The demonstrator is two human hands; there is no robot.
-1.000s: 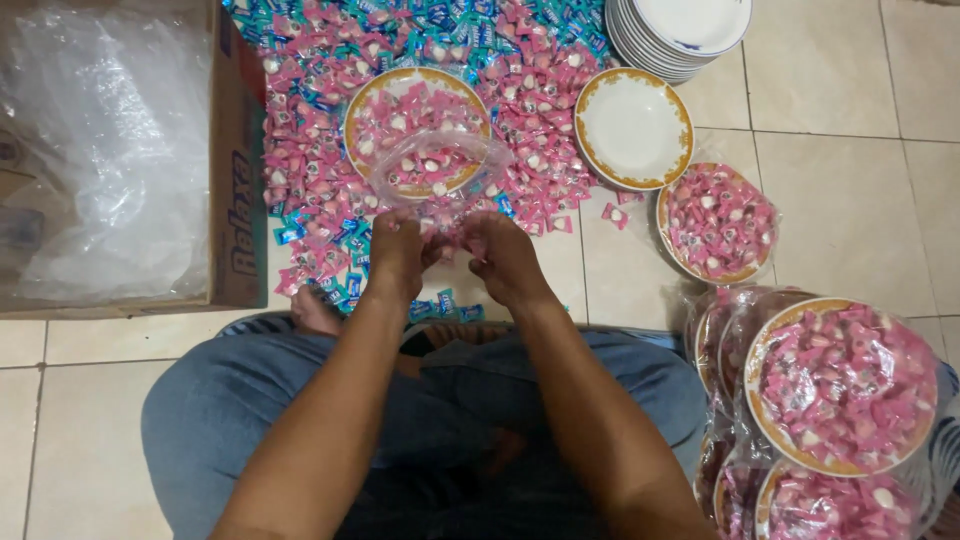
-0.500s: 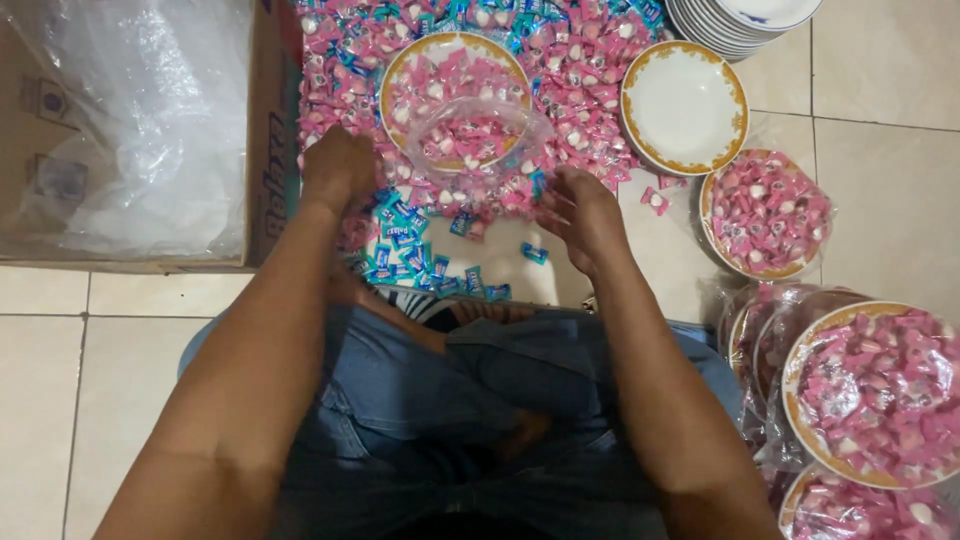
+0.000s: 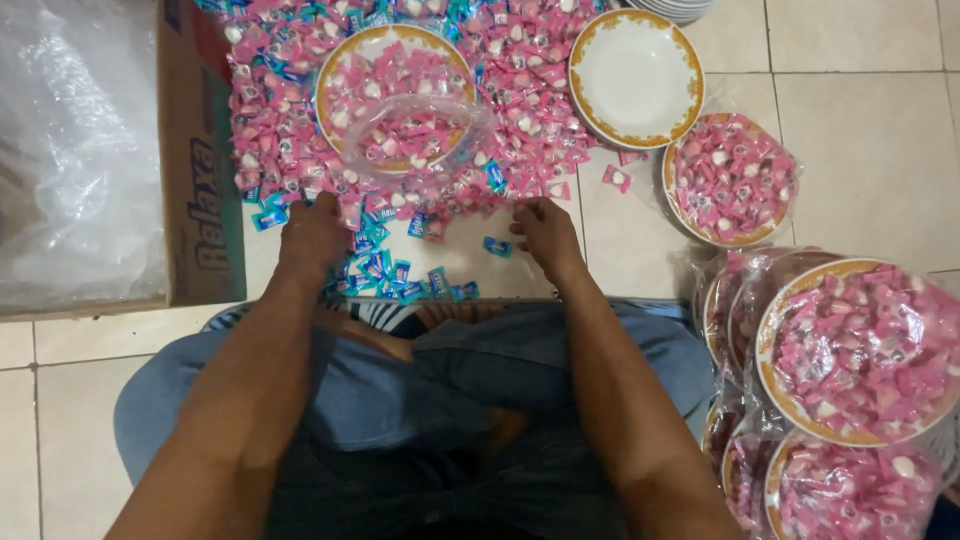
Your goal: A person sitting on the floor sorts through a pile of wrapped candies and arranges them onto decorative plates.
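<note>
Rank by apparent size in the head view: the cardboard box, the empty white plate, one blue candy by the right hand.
1. cardboard box, cut off by the frame.
2. empty white plate.
3. blue candy, just left of the right hand.

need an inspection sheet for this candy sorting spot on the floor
surface: beige tiled floor, candy heaped straight on it
job's things: pile of pink and blue wrapped candies; gold-rimmed plate of candies under a clear plastic bag
clutter: empty white gold-rimmed plate; bagged plates of pink candies; cardboard box with plastic liner
grips: left hand and right hand both palm down at the pile's near edge
cables: nothing seen
surroundings: person's denim-clad legs
</note>
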